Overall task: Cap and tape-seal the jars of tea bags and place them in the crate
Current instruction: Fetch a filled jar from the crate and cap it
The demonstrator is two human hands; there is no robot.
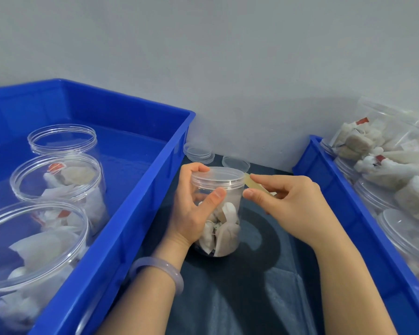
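Taping under way? Note the grips. (K)

Left hand (191,213): fingers curl round the jar (228,228) just under its lid (218,175). The jar stands upright on the tabletop (252,286), between left crate (136,213) and right crate (370,238). Right hand (295,209): thumb and forefinger pinch a tape (255,184) strip, free end at the lid's right edge; contact not resolvable. (M)

Advice? (K)

Judgement: grip the jar firmly, lay tape across the lid-wall seam, half on each, and press flat without wrinkles. (M)

Containers? (K)

Left crate: three uncapped jars (58,187); the near two hold tea bags (49,243), the far one is unclear. Spare lids (198,153) lie behind the jar. Right crate: more jars (402,228), partly under a clear bag (397,146) of tea bags. (M)
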